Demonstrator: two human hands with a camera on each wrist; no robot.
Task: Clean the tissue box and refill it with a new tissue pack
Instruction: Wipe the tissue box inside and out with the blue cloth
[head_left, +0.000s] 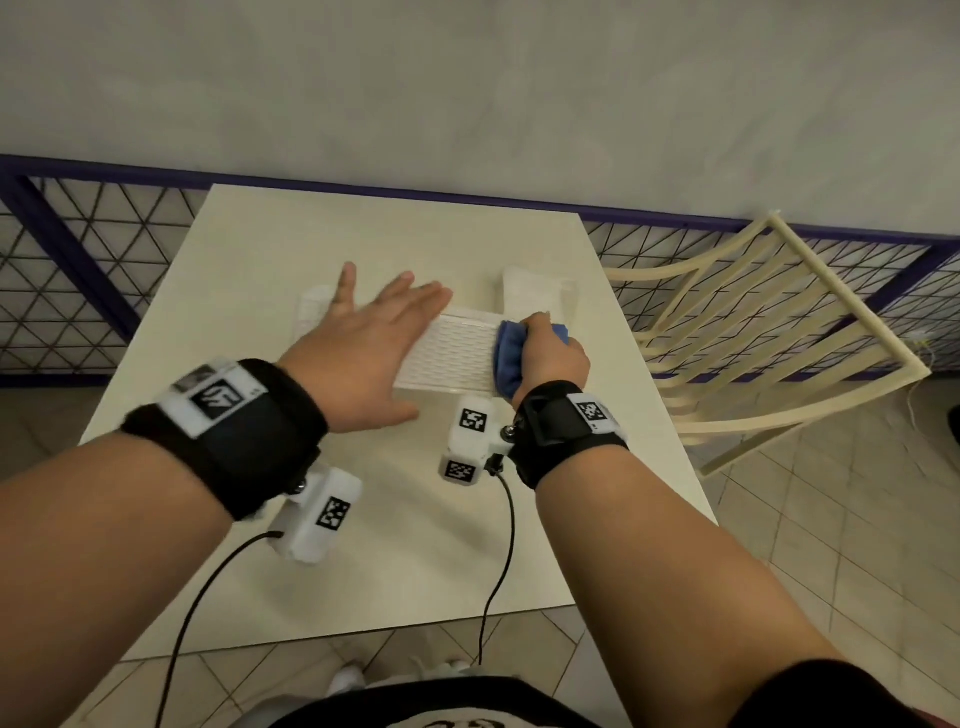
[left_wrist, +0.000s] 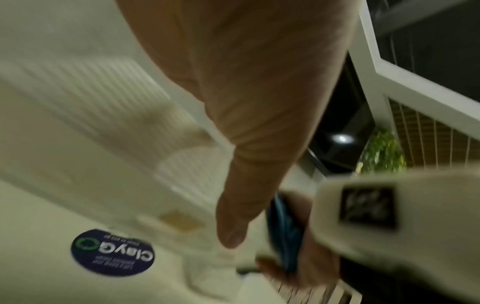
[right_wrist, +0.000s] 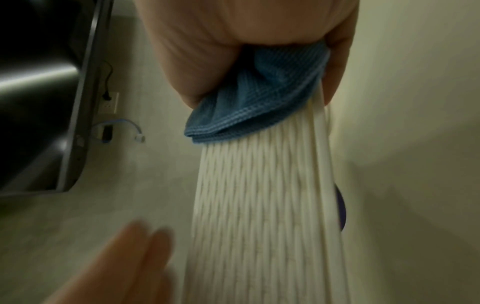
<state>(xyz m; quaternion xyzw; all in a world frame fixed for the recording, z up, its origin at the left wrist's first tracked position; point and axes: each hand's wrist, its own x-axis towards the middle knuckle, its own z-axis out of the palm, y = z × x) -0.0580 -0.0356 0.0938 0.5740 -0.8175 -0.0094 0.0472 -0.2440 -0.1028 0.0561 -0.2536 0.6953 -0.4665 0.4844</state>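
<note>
Left hand (head_left: 363, 343) splayed, steadying; right hand (head_left: 550, 353) clutches blue cloth (head_left: 509, 358) on tissue box (head_left: 457, 353), probably light, rigid, ribbed: hold by its ends.

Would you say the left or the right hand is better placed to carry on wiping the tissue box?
Right. The right hand grips the blue cloth against the tissue box; the left hand is open and holds nothing.

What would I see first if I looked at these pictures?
You'd spot the blue cloth first, bunched in the right hand and pressed on the right end of the white woven tissue box mid-table. Next, the left hand, fingers spread flat, at the box's left end.
</note>
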